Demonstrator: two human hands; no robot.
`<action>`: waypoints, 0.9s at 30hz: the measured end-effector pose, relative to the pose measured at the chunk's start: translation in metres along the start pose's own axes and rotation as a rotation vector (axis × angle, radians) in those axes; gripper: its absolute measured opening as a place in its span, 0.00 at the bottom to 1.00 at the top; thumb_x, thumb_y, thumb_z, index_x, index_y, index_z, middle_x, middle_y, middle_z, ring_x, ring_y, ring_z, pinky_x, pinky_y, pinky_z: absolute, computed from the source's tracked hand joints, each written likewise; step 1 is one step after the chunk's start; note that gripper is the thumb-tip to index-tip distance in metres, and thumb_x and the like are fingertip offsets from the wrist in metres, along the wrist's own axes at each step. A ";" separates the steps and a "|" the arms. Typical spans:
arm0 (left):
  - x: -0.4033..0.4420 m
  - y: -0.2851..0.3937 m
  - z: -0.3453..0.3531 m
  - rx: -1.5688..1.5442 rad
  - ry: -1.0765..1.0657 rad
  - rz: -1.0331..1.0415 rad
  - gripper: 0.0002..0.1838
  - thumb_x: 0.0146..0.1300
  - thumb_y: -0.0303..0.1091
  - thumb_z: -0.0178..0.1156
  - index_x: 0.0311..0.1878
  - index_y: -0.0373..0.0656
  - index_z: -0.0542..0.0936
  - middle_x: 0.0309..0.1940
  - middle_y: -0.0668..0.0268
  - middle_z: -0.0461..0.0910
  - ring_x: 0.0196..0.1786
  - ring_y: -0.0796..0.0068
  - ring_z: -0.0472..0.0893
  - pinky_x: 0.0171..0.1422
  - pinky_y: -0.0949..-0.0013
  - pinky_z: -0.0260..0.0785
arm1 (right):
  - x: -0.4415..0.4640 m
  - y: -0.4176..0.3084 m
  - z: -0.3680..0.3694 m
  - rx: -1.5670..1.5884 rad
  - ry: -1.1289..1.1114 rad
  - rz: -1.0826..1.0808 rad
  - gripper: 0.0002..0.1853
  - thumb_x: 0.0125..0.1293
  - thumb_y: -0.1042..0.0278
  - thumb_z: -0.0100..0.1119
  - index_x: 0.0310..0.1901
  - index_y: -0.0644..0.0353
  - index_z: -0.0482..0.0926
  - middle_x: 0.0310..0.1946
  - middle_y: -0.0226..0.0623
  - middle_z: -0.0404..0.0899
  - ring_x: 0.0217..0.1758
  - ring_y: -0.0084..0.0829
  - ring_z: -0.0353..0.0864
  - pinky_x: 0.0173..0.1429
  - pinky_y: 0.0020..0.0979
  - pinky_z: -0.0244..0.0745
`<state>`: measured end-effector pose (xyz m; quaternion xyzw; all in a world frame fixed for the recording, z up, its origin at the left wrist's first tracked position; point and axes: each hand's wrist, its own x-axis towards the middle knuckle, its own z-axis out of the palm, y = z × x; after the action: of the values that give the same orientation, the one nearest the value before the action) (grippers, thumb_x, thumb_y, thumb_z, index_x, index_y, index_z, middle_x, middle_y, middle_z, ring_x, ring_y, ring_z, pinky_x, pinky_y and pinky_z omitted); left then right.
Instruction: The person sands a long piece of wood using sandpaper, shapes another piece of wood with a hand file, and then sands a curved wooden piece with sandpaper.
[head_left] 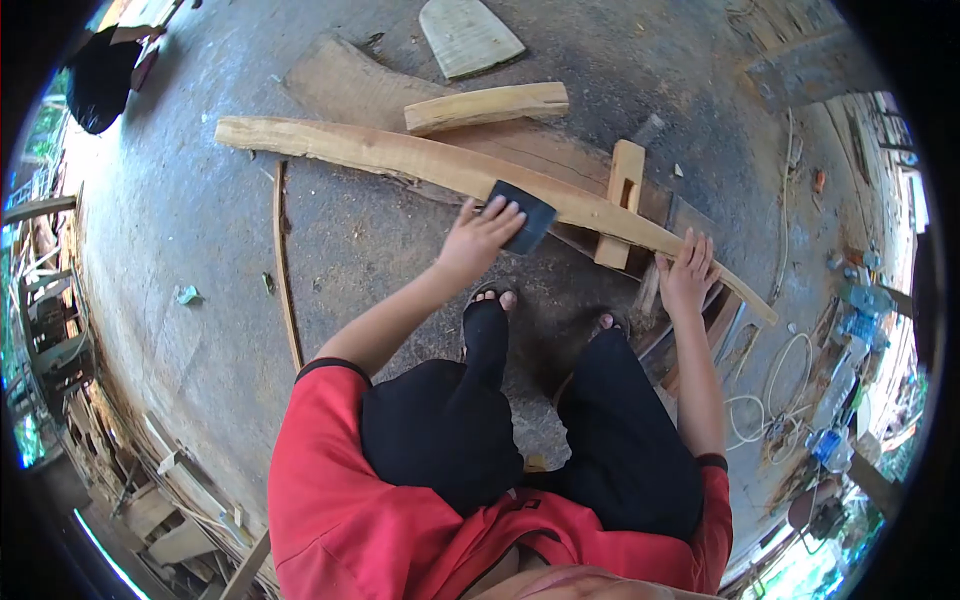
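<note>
A long, gently curved wooden piece (370, 155) lies across in front of me, from the upper left to the lower right. My left hand (475, 240) presses a dark sheet of sandpaper (535, 222) against its middle, fingers over the sheet. Further right, my right hand (686, 278) grips the same curved piece near its right end, with the thumb on the near side. Between the hands, the curved piece crosses over a wooden block (627, 170) with a slot cut in it.
Beyond the curved piece lie a shorter wooden piece (490, 106), a wide plank (350, 85) and a pale board (465, 35). A thin wooden strip (283, 260) is on the floor at left. Plastic bottles (832, 448) and a cord (765, 400) lie at right. Another person (100, 80) is at upper left.
</note>
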<state>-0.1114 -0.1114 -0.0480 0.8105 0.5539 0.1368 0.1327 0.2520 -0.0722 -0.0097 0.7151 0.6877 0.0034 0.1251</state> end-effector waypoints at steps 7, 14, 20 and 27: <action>0.007 -0.068 -0.018 0.091 0.191 -0.117 0.19 0.55 0.23 0.49 0.53 0.43 0.73 0.53 0.57 0.73 0.58 0.57 0.70 0.63 0.58 0.59 | 0.001 0.005 0.007 0.020 -0.002 0.006 0.39 0.62 0.38 0.40 0.68 0.51 0.45 0.69 0.42 0.42 0.73 0.40 0.35 0.66 0.62 0.34; 0.007 -0.133 -0.032 0.273 0.151 -0.366 0.21 0.58 0.27 0.47 0.57 0.39 0.69 0.58 0.55 0.69 0.61 0.58 0.68 0.64 0.61 0.59 | 0.001 0.005 0.005 0.048 -0.035 0.007 0.39 0.62 0.36 0.39 0.68 0.51 0.46 0.69 0.42 0.43 0.73 0.41 0.35 0.66 0.64 0.35; 0.057 -0.009 0.001 0.208 -0.013 0.023 0.22 0.58 0.32 0.51 0.58 0.45 0.68 0.58 0.56 0.68 0.61 0.62 0.68 0.63 0.57 0.58 | 0.001 0.005 0.009 0.066 0.029 -0.020 0.40 0.61 0.36 0.40 0.67 0.52 0.47 0.68 0.42 0.44 0.73 0.42 0.36 0.65 0.66 0.36; 0.070 0.053 -0.026 0.118 -0.163 0.260 0.22 0.59 0.34 0.52 0.59 0.49 0.68 0.58 0.63 0.69 0.61 0.68 0.68 0.67 0.53 0.51 | 0.002 0.007 -0.001 0.140 0.013 -0.030 0.44 0.58 0.32 0.41 0.67 0.54 0.46 0.68 0.43 0.45 0.73 0.41 0.37 0.65 0.65 0.33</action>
<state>-0.0505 -0.0630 0.0012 0.8902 0.4387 0.0538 0.1107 0.2590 -0.0703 -0.0079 0.7116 0.6978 -0.0418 0.0704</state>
